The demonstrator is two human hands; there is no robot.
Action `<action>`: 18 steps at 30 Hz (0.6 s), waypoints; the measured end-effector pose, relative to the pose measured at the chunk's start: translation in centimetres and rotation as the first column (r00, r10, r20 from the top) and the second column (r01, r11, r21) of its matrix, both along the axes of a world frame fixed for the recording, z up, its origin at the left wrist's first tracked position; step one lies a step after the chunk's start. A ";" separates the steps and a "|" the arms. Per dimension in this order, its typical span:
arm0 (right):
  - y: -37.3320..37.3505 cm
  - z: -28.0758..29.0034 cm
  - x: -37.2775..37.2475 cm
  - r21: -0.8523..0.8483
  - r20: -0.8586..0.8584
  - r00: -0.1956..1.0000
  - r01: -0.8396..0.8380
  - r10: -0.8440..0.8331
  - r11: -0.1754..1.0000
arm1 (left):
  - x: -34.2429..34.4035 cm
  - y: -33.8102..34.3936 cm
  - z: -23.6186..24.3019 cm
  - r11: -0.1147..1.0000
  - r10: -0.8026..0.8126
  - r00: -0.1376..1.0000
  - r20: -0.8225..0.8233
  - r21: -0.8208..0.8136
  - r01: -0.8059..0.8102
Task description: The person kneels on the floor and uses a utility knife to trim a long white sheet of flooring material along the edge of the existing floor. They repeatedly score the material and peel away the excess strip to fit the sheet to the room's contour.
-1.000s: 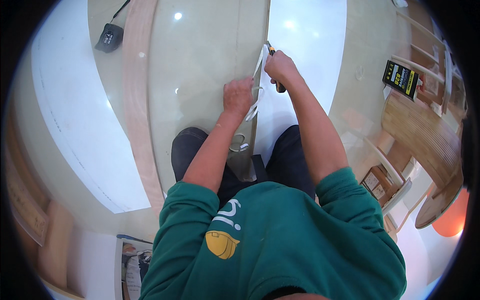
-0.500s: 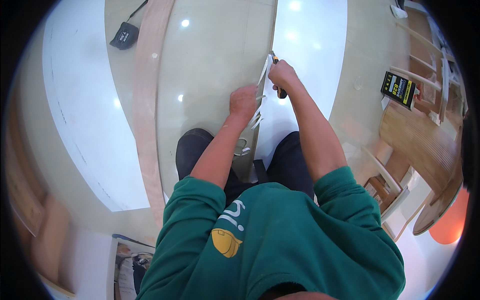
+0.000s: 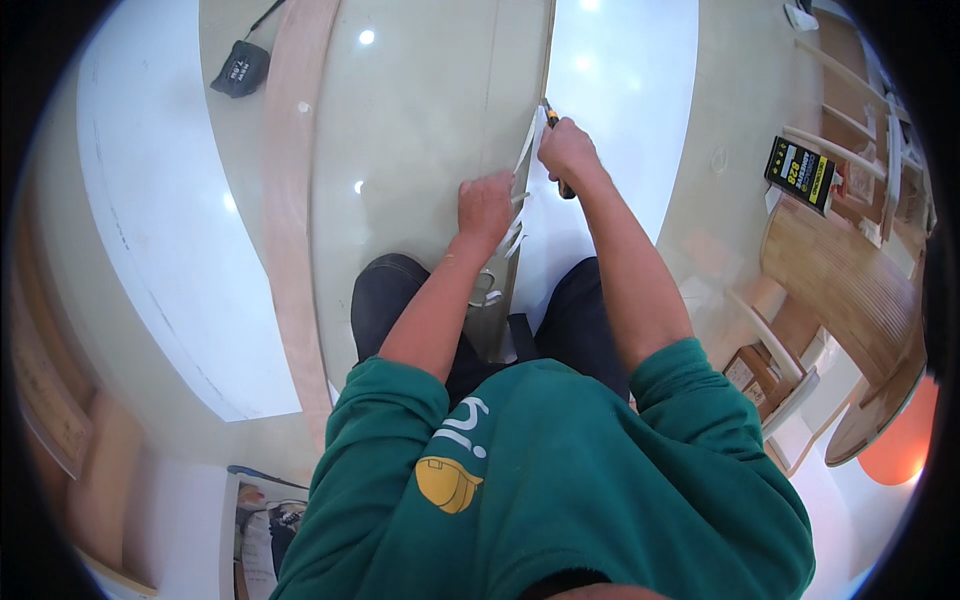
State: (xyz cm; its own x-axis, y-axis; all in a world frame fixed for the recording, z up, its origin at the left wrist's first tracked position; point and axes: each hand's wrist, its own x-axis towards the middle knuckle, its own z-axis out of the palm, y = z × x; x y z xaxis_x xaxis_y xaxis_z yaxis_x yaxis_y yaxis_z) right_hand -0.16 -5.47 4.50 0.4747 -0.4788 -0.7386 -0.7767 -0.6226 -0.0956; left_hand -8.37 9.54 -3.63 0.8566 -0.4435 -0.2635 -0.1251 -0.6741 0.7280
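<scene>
Head view: my right hand (image 3: 567, 152) grips a cutter (image 3: 552, 118) at the white panel's (image 3: 622, 130) edge; my left hand (image 3: 485, 210) pinches a white strip (image 3: 526, 145).

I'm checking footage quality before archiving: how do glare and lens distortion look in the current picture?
Head view: small glare spots on the glossy beige floor and the long white panel at right; head view: the long pinkish wooden strip bows leftward; head view: the tip of the slim black-and-orange tool in the right hand is too small to judge.
</scene>
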 end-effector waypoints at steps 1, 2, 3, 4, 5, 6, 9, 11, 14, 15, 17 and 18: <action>-0.1 -0.1 -0.3 0.017 0.004 1.000 0.001 -0.001 1.000 | 0.0 -0.1 0.1 1.000 0.001 1.000 -0.003 0.000 -0.001; -0.2 -0.3 -0.1 0.035 -0.016 1.000 -0.010 0.011 0.999 | -0.1 -0.1 0.1 1.000 0.002 1.000 -0.005 0.000 -0.002; -0.3 -0.3 0.6 0.058 -0.031 0.999 -0.022 0.024 0.998 | -0.1 0.0 0.1 1.000 0.005 1.000 -0.008 -0.010 -0.006; -0.3 -0.2 1.0 0.081 -0.045 0.998 -0.034 0.037 0.996 | -0.1 0.0 0.1 1.000 0.009 1.000 -0.010 -0.020 -0.009; -0.3 0.2 0.6 0.102 -0.093 0.994 -0.043 0.052 0.994 | -0.2 0.2 0.1 0.999 0.013 1.000 -0.011 -0.029 -0.013; -0.3 0.4 0.5 0.079 -0.058 0.998 -0.032 0.036 0.996 | 0.2 0.1 0.3 1.000 0.011 1.000 -0.021 -0.021 -0.011; 0.1 0.0 -1.8 0.011 0.019 1.000 0.014 -0.015 1.000 | 0.3 0.4 0.6 1.000 0.020 0.999 -0.035 0.007 -0.020; 0.1 -0.7 -1.7 0.003 0.022 1.000 -0.014 0.014 1.000 | 0.1 0.2 0.6 0.999 0.046 0.999 -0.018 0.010 -0.045; -0.2 0.0 -0.4 0.066 -0.060 0.998 -0.001 0.005 0.998 | -0.3 0.3 0.9 1.000 -0.007 0.999 -0.033 0.026 0.008; 0.0 0.4 0.1 0.102 -0.098 0.995 0.016 -0.006 0.995 | -0.7 0.5 0.6 0.999 -0.021 0.999 -0.032 0.034 0.023; 0.5 -0.1 -0.5 0.082 -0.069 0.997 0.031 -0.026 0.996 | -1.4 0.9 0.3 0.997 -0.050 0.998 -0.030 0.051 0.051; 0.5 -0.4 -0.5 0.071 -0.052 0.998 0.035 -0.031 0.997 | -1.4 0.9 0.3 0.998 -0.040 0.999 -0.031 0.048 0.041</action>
